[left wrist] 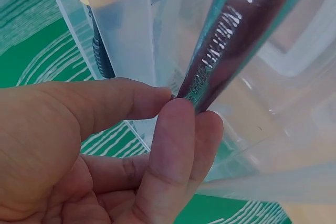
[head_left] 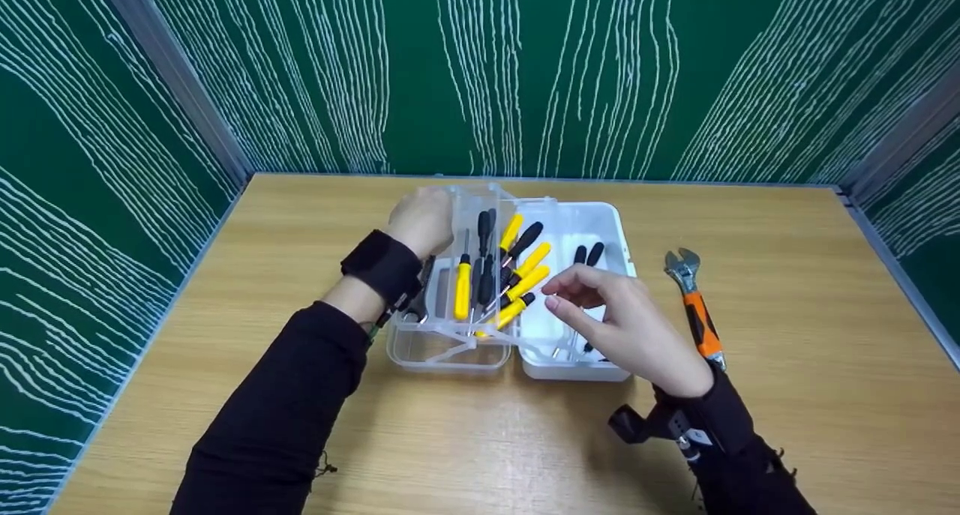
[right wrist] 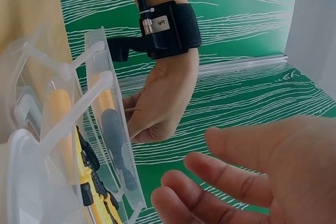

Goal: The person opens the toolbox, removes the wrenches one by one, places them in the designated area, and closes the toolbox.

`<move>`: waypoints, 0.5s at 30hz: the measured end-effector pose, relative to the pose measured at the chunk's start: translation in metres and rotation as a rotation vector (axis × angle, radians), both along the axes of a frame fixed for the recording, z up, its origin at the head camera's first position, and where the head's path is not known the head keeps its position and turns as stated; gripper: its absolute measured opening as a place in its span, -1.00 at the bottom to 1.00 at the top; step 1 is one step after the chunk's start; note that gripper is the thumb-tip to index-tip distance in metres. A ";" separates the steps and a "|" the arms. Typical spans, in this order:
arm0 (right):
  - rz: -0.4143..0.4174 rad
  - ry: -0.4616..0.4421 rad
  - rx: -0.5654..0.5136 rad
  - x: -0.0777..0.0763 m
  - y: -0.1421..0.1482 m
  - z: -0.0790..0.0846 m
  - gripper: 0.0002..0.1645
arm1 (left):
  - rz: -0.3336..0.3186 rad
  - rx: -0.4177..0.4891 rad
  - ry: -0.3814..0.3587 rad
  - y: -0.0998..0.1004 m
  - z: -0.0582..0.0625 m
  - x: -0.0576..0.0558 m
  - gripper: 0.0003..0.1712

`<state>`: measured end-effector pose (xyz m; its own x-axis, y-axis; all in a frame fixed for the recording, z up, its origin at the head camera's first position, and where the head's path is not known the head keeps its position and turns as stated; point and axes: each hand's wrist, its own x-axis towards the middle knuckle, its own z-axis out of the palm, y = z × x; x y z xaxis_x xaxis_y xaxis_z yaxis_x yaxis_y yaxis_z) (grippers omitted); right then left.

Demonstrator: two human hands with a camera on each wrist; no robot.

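Note:
My left hand is at the left side of an open toolbox with clear plastic trays. In the left wrist view, its thumb and fingers pinch the end of a shiny metal wrench with raised lettering. Beside it, the trays hold several yellow-handled screwdrivers and black-handled screwdrivers. Over the toolbox's white base hovers my right hand, its fingers loosely bent around nothing. A few black-handled tools lie inside that base, partly hidden by the right hand.
An adjustable wrench with an orange and black handle lies on the wooden table right of the toolbox. Green panels with white wavy lines enclose the table's back and sides. Clear hinged arms link the trays.

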<state>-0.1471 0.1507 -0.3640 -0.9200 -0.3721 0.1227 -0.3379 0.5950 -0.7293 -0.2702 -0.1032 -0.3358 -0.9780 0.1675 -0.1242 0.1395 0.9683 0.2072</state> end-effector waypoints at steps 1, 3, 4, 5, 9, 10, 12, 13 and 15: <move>0.000 0.000 -0.001 0.000 0.000 0.000 -0.80 | 0.002 -0.002 -0.010 0.000 0.000 0.000 -0.79; 0.000 0.002 -0.003 -0.001 0.000 -0.001 -0.81 | 0.005 -0.005 -0.027 -0.001 0.001 0.000 -0.81; 0.001 0.002 -0.005 -0.001 0.000 -0.001 -0.81 | 0.005 -0.006 -0.032 -0.001 0.001 0.000 -0.82; 0.002 0.002 -0.006 -0.001 0.000 -0.001 -0.81 | 0.006 -0.009 -0.034 -0.001 0.001 -0.001 -0.83; 0.004 -0.003 -0.005 -0.002 0.000 -0.001 -0.81 | 0.001 -0.023 -0.036 -0.002 0.001 0.000 -0.84; 0.004 -0.004 -0.004 -0.002 0.000 -0.001 -0.81 | -0.002 -0.025 -0.035 -0.002 0.001 0.000 -0.83; 0.003 -0.009 0.002 -0.002 0.000 -0.002 -0.80 | -0.006 -0.026 -0.036 -0.002 0.001 -0.001 -0.83; 0.003 -0.012 0.005 -0.002 0.000 -0.002 -0.79 | -0.007 -0.027 -0.040 -0.002 0.001 -0.001 -0.84; 0.005 -0.018 0.008 -0.002 -0.001 -0.002 -0.78 | -0.003 -0.025 -0.051 -0.001 0.000 -0.001 -0.85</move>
